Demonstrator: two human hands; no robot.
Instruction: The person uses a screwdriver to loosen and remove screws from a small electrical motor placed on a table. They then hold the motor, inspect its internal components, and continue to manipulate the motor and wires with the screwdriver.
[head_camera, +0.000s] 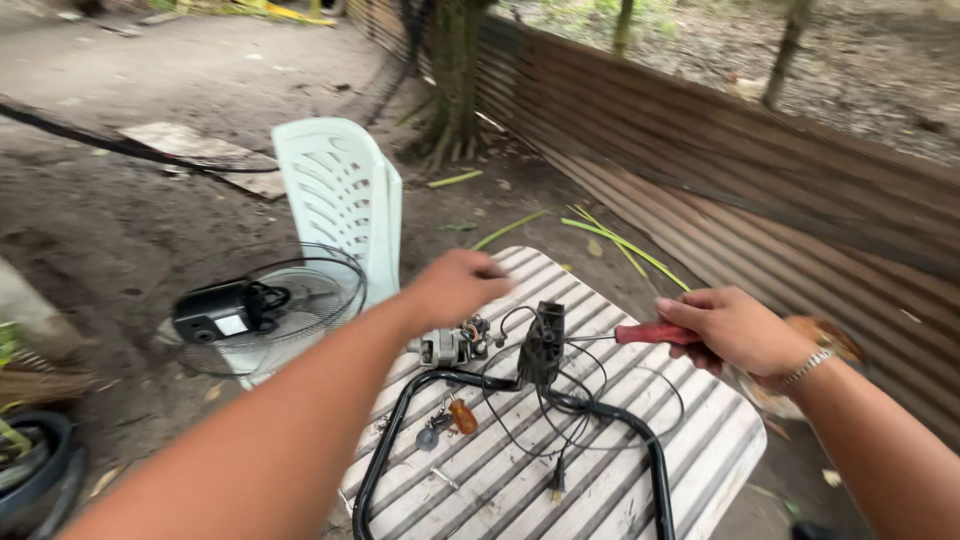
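A: Start nearest. What's on the worktop (700, 450)?

B: A bent black tube frame (395, 430) lies across the white slats, with thin black wires (590, 400) looped over it and a plug end near the front edge. Small loose parts, an amber piece (462, 416) among them, sit just beside the frame. I'd guess those could roll into the gaps between the slats if the worktop is bumped.

A: And the hands?

B: The right hand (735, 330) is closed around the red handle of a screwdriver (645, 333), its shaft pointing at the black switch housing (541, 345) standing on the frame. The left hand (455, 287) hovers above the small motor (447, 347), fingers curled downward; I can't tell whether it touches anything.

A: The risk there?

B: The housing looks unsupported. If the tip slips off, it may skid toward the left hand or nick a wire. Pushing sideways could also tip the housing and drag the wires.

A: Further out?

B: A fan guard with its black motor unit (215, 312) leans by a white plastic chair (340, 200) on the dirt, against which a dropped screw would be hard to find.
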